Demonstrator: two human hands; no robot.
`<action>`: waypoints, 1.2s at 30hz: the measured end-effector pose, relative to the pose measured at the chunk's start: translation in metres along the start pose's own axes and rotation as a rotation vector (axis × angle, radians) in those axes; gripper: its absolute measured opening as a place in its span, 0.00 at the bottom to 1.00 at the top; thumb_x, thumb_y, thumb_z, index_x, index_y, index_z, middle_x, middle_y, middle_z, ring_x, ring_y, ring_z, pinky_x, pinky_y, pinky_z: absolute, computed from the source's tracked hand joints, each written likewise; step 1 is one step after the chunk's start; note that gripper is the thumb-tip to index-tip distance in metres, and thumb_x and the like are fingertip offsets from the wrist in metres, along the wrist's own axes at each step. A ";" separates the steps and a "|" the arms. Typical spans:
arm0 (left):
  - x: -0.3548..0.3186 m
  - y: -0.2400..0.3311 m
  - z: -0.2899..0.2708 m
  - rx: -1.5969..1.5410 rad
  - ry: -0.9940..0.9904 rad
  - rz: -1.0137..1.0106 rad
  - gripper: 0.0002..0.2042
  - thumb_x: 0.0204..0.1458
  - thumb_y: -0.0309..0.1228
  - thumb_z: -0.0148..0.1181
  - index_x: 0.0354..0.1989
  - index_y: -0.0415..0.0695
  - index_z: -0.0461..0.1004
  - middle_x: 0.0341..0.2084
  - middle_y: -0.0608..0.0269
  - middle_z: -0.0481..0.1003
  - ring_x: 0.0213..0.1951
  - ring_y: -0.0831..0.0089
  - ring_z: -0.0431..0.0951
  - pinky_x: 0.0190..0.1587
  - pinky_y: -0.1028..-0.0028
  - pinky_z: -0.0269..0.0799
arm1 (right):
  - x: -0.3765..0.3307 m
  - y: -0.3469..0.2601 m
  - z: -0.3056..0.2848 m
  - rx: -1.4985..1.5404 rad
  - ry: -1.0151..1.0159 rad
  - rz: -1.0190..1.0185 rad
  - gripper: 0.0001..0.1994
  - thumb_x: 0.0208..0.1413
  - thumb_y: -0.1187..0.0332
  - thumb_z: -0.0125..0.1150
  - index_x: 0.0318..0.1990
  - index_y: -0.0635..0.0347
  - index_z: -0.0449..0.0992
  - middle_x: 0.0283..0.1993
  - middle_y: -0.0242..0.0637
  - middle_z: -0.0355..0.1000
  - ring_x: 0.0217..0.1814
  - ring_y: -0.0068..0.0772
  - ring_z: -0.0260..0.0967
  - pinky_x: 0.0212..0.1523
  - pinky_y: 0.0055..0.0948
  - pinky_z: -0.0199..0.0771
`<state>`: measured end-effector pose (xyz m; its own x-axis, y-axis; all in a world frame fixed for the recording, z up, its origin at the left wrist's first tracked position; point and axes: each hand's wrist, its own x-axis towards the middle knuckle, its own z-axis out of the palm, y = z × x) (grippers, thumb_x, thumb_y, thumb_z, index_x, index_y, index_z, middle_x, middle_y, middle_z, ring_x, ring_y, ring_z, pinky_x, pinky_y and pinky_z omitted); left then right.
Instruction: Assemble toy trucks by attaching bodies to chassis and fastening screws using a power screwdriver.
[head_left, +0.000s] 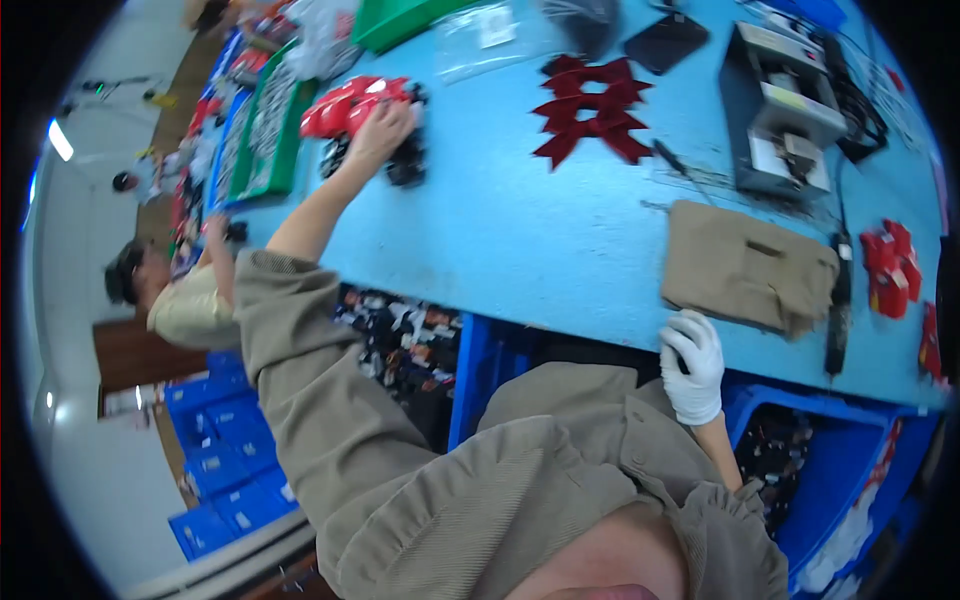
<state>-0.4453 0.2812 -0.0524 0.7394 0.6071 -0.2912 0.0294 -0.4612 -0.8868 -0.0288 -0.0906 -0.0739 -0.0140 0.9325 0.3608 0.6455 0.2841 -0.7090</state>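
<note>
Because only the left hand [384,128] has its grip on the red toy vehicle [340,110] beside the green tray [284,172] on the worktop [480,230], a slipping hold could tip it; the gloved right hand [704,374], loosely curled, appears empty.

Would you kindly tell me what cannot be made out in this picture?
Left hand: in the head view, its own back and blur hide how the fingertips meet the red-and-black object.
Dark item by the co-worker's hand: head view, too small and blurred to identify.
Upper green tray: head view, cut off by the top edge.
</note>
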 end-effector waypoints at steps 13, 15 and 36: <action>-0.003 0.022 -0.049 -0.571 0.164 -0.205 0.21 0.42 0.22 0.52 0.49 0.37 0.66 0.54 0.49 0.62 0.57 0.55 0.60 0.57 0.60 0.56 | 0.017 0.190 -0.248 -1.207 0.621 0.663 0.24 0.43 0.63 0.67 0.48 0.61 0.69 0.48 0.47 0.68 0.50 0.40 0.67 0.50 0.31 0.67; 0.032 0.029 -0.157 -0.930 0.331 -0.172 0.19 0.41 0.22 0.56 0.46 0.39 0.69 0.51 0.51 0.65 0.56 0.56 0.61 0.57 0.60 0.57 | 0.003 0.218 -0.262 -0.391 0.718 0.922 0.27 0.44 0.60 0.67 0.51 0.63 0.67 0.49 0.45 0.67 0.51 0.36 0.67 0.51 0.30 0.66; 0.164 0.094 -0.469 -1.448 0.820 0.084 0.44 0.34 0.33 0.71 0.60 0.37 0.50 0.41 0.46 0.69 0.42 0.53 0.71 0.43 0.66 0.68 | -0.437 0.086 -0.134 -1.018 0.828 1.989 0.31 0.35 0.54 0.66 0.47 0.64 0.69 0.46 0.49 0.68 0.48 0.47 0.66 0.49 0.42 0.67</action>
<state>-0.0060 0.0340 -0.0153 0.8907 0.2890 0.3509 0.1850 -0.9356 0.3008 0.1355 -0.5031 -0.2114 0.8640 -0.4826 0.1435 -0.4795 -0.8756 -0.0581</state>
